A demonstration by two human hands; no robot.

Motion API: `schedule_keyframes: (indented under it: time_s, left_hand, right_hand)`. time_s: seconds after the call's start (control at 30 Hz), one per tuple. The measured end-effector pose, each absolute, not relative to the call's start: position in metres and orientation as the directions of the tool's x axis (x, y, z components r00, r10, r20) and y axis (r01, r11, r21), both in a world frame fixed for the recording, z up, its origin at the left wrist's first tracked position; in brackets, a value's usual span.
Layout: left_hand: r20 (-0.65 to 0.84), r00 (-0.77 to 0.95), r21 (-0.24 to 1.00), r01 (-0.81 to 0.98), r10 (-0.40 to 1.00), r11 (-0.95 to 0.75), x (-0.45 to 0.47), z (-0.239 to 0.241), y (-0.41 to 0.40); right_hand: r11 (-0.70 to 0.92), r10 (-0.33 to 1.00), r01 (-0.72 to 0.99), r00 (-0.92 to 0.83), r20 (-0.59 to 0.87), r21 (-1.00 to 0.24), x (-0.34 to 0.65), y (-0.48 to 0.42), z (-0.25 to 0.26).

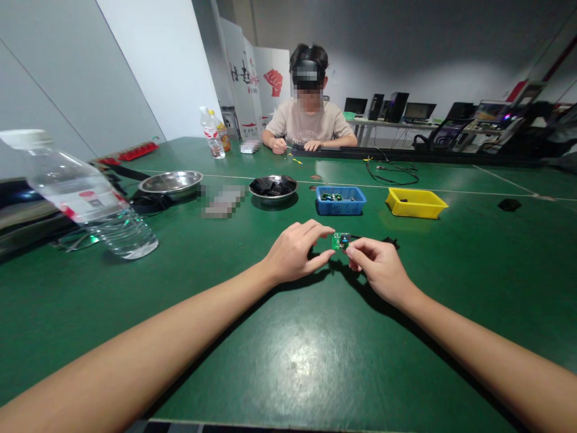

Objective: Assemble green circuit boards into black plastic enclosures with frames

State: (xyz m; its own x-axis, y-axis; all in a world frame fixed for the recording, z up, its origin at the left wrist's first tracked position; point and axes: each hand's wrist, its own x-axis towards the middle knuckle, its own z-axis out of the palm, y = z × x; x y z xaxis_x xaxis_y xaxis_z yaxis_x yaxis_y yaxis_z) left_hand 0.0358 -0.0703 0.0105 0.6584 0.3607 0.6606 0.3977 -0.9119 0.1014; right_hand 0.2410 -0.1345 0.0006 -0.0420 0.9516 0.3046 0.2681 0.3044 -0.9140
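Observation:
A small green circuit board point(341, 241) with a dark part on it is held just above the green table point(288, 355). My left hand point(295, 251) pinches its left edge between thumb and fingers. My right hand point(377, 266) is closed on its right side with thumb and forefinger. Both forearms reach in from the bottom corners. A small black piece point(390, 242) lies on the table just behind my right hand.
Behind my hands stand a blue tray point(340, 201) of green boards, a yellow tray point(415, 203), a metal bowl point(273, 188) of black parts and an empty metal dish point(170, 183). A water bottle point(85, 198) lies at left. A person sits across the table.

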Motion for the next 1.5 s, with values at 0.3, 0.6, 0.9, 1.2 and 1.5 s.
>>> schedule_keyframes:
  time_s: [0.3, 0.6, 0.9, 1.2, 1.5]
  left_hand:
    - [0.660, 0.659, 0.088, 0.409, 0.361, -0.908, 0.035, 0.010, -0.069]
    - [0.691, 0.656, 0.014, 0.408, 0.303, -0.913, 0.034, 0.007, -0.065]
    - [0.661, 0.677, 0.028, 0.408, 0.323, -0.913, 0.034, 0.005, -0.065]
    - [0.644, 0.696, 0.022, 0.398, 0.318, -0.917, 0.035, 0.005, -0.066]
    - [0.632, 0.705, 0.068, 0.365, 0.323, -0.929, 0.035, 0.008, -0.068]
  right_hand:
    - [0.382, 0.922, 0.386, -0.098, 0.374, -0.840, 0.247, -0.133, -0.005]
    - [0.610, 0.769, 0.608, -0.301, 0.563, -0.509, 0.264, -0.126, -0.002]
    - [0.679, 0.655, 0.670, -0.368, 0.660, -0.301, 0.267, -0.124, -0.001]
    - [0.673, 0.657, 0.681, -0.370, 0.656, -0.290, 0.269, -0.123, -0.001]
    - [0.640, 0.720, 0.667, -0.346, 0.601, -0.383, 0.266, -0.125, 0.002]
